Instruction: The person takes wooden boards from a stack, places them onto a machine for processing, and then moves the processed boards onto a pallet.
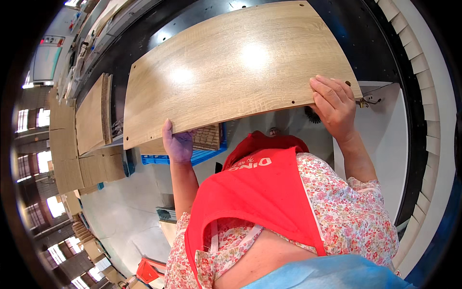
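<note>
A wide wood-grain panel (216, 72) with small drilled holes along its edges lies tilted over a black work surface (380, 58). My left hand (178, 144) grips its near edge toward the left corner, thumb at the edge and the other fingers hidden underneath. Close to the near right corner, my right hand (334, 103) is closed over the edge, its fingers bent on the top face. Where the right thumb presses is hidden from view.
Wood-grain boards (91, 115) are stacked at the left beside large cardboard sheets (65, 139). Below the panel, a blue pallet (207, 156) carries more boards. A pale cabinet side (380, 135) stands by my right forearm. Along the right runs a pale segmented strip (423, 96).
</note>
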The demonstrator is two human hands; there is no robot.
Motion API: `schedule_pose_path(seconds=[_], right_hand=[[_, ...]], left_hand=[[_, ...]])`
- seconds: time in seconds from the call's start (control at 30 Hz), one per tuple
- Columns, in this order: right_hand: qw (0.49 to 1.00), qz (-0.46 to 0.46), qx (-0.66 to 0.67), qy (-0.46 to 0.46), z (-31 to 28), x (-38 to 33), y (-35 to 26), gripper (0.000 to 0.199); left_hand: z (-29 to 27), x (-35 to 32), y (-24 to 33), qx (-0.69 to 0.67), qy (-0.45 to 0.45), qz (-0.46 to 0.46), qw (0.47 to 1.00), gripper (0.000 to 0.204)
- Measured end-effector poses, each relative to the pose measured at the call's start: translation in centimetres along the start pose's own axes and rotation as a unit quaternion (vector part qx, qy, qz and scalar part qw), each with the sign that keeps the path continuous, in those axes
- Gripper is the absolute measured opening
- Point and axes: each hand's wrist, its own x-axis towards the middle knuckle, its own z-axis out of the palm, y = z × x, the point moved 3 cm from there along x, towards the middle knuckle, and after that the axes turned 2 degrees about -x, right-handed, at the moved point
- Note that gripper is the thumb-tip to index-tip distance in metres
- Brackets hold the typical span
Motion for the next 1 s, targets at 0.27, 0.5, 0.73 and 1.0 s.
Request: schedule_pose_path(seconds=[0.27,0.5,0.73,1.0], right_hand=[[0.999,-0.015,0.026,0.014,0.4,0.7,-0.7,0.009],[0.993,0.052,0.053,-0.095,1.6,-1.6,-1.3,0.027],[0.97,0.088,-0.025,-0.225,2.6,-1.3,-1.1,0.043],[0.97,0.047,-0.101,-0.214,3.9,-1.3,-1.2,0.027]], left_hand=[[-1.0,-0.1,1.0,-0.031,0.018,-0.012,0.999,0.039],[-3.0,-0.5,-3.1,-0.025,0.022,-0.034,0.999,0.047],[-4.8,-1.5,-4.5,-0.011,0.019,-0.043,0.999,0.044],[-4.9,-1.5,-4.7,-0.055,0.027,-0.017,0.998,0.044]])
